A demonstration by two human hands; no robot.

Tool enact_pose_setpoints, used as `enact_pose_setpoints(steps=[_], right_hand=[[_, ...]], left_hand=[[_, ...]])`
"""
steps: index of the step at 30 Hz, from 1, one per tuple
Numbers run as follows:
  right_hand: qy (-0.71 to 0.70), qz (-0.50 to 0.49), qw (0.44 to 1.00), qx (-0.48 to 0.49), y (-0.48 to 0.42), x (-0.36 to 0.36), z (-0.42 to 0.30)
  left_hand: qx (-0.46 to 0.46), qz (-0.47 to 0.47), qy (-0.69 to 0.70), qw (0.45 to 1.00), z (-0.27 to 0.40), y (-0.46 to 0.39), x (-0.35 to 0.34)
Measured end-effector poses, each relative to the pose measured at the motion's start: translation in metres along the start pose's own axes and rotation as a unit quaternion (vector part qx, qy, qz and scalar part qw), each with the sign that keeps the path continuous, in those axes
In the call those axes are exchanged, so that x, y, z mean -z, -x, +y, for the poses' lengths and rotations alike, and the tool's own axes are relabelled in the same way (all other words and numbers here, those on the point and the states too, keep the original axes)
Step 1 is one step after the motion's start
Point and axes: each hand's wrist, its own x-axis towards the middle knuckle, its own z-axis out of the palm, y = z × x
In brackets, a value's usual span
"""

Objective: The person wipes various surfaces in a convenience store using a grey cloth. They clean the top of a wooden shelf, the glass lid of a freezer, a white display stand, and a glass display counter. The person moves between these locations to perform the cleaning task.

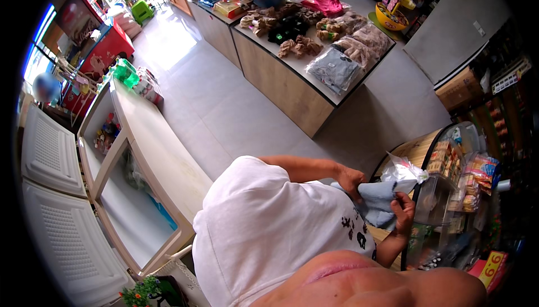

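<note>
A fluffy blue-grey cloth (377, 201), perhaps a towel, is stretched between my two hands in front of my white shirt (261, 223). My left hand (351, 182) grips its upper side. At the opposite edge, my right hand (403, 213) pinches the cloth between thumb and fingers. Just beyond the cloth, a crumpled clear plastic bag (400, 171) lies on a rounded wood-topped counter (389, 161). Part of the cloth is hidden behind my left hand.
Clear bins of packaged goods (444, 157) stand on the counter. A display island (278, 75) bears bagged clothing and bundled socks. Left of me, a chest freezer (164, 138) has raised lids (52, 147). Bottle packs (145, 84) stand at its far end. A plant (141, 292) is at bottom left.
</note>
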Motion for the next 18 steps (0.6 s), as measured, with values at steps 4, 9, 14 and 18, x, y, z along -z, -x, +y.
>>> enact_pose_setpoints(steps=[4, 9, 14, 18], right_hand=[[-0.136, -0.007, 0.984, 0.112, -0.011, 0.029, 0.015], [-0.445, 0.03, 0.893, -0.058, -0.052, 0.032, 0.152], [-0.542, -0.073, 0.814, -0.194, -0.012, -0.035, 0.147], [-0.449, -0.036, 0.88, -0.15, -0.018, -0.018, 0.156]], left_hand=[[0.036, -0.002, 0.163, 0.986, 0.016, 0.001, -0.006], [0.187, 0.192, 0.246, 0.931, 0.011, 0.003, -0.004], [0.256, 0.301, 0.278, 0.876, -0.001, 0.018, -0.001], [0.248, 0.274, 0.319, 0.873, -0.023, 0.016, 0.004]])
